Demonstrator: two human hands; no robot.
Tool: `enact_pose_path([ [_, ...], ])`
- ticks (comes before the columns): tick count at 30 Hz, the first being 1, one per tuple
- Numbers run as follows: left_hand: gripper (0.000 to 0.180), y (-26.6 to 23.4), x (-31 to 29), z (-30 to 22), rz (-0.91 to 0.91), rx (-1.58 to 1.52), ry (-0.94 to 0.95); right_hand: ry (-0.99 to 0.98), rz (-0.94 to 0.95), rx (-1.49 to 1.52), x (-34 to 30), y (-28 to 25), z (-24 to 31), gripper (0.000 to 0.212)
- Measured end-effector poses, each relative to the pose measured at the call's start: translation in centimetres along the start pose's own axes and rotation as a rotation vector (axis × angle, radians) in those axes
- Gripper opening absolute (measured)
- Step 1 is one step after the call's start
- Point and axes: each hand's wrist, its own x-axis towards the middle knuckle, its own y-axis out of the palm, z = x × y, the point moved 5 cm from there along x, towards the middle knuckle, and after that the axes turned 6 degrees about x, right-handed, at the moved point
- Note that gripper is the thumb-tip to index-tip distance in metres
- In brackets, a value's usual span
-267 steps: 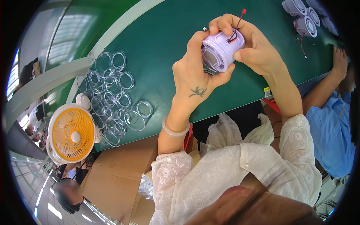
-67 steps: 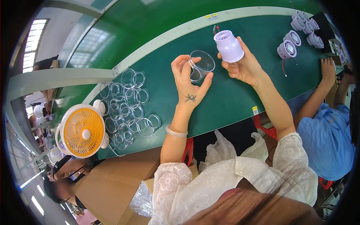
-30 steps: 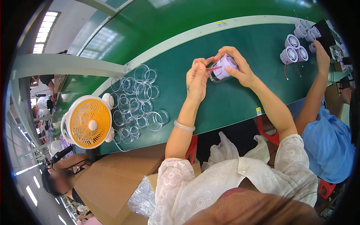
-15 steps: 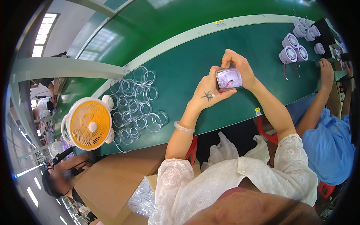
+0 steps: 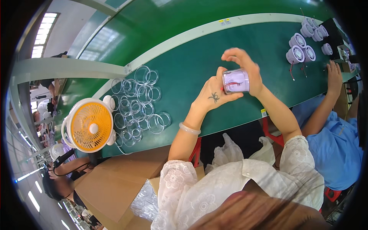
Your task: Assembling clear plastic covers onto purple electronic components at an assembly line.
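In front of me, above the green table, a lilac plastic housing [image 5: 240,85] with thin red wires sits inside a clear plastic cylinder [image 5: 226,78]. My left hand [image 5: 212,92] is closed around the left side of this cylinder, thumb along the lower edge. At its right end is my right hand [image 5: 253,73], the palm side close against the lilac housing. The fingers of that hand are raised above the cylinder, apart and slightly bent, and blurred at the tips. Its thumb is hidden.
Clear plastic rings [image 5: 145,94] stand in a cluster on the table's left, beside an orange-and-white fan [image 5: 92,128]. Several lilac round units [image 5: 295,55] with wires are at the far right, near a co-worker's hand [image 5: 334,73]. A cardboard box [image 5: 115,186] holds more clear parts below.
My right hand's fingers have lifted off the top of the cylinder and spread. The cylinder has turned slightly, so more of its clear wall and the red wires show.
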Motion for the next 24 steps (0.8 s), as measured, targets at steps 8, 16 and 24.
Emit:
enact_pose_path([
  [8, 0.069, -0.8, -0.5, -1.5, -0.357, -0.015, 0.127, 0.115, -0.083, 0.294, -0.2, -0.7, -1.2, 0.062],
  [16, 0.088, -1.0, 0.2, -0.9, -0.189, -0.029, 0.228, -0.042, -0.101, -0.028, -0.4, -1.2, -0.6, 0.055],
  [24, 0.075, 0.3, -0.4, -1.4, -0.224, 0.181, 0.257, 0.222, -0.008, 0.296, -0.5, -0.5, -2.2, 0.051],
])
